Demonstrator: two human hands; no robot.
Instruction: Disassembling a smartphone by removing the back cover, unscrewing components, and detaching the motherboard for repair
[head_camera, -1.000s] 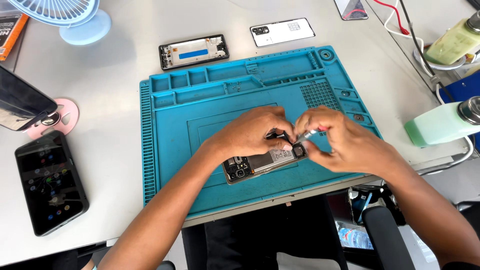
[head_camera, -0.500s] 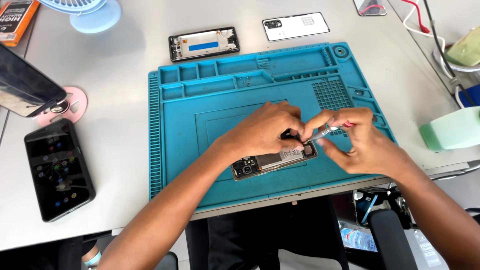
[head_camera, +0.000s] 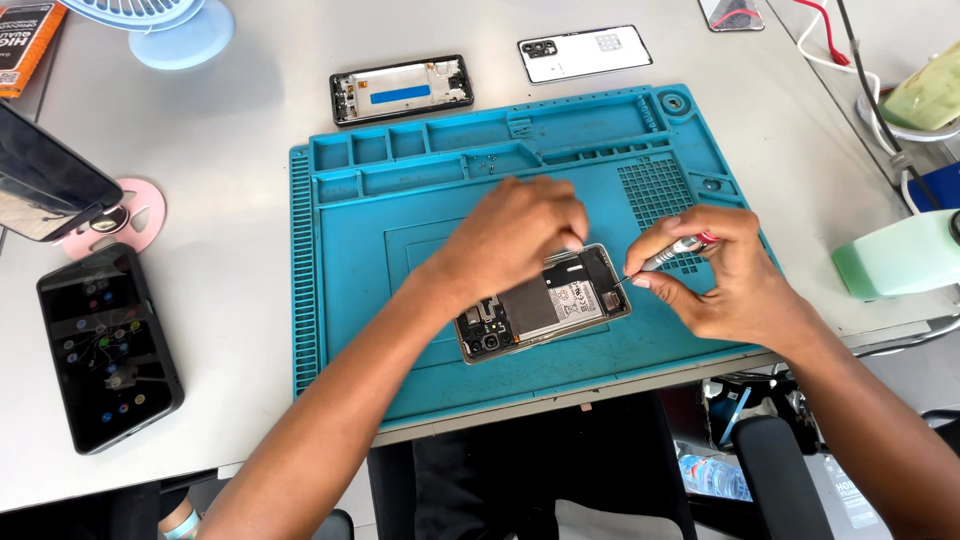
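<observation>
An opened phone (head_camera: 545, 305) with its back removed lies on the teal repair mat (head_camera: 400, 300), battery and circuit board showing. My left hand (head_camera: 515, 235) rests over its upper edge, fingers curled down onto the frame. My right hand (head_camera: 715, 275) pinches a small silver screwdriver (head_camera: 665, 257) with a red band, its tip pointing at the phone's right end. Several tiny screws (head_camera: 487, 165) lie in a tray slot of the mat.
A phone frame (head_camera: 401, 89) and a white back cover (head_camera: 584, 53) lie beyond the mat. At the left are a dark phone (head_camera: 108, 345), a tilted phone on a pink stand (head_camera: 50, 185) and a blue fan base (head_camera: 180, 40). A green bottle (head_camera: 895, 258) lies right.
My hands have drawn apart: the left lifted toward the phone's upper edge, the right pulled back to the right with the screwdriver. More of the opened phone is uncovered.
</observation>
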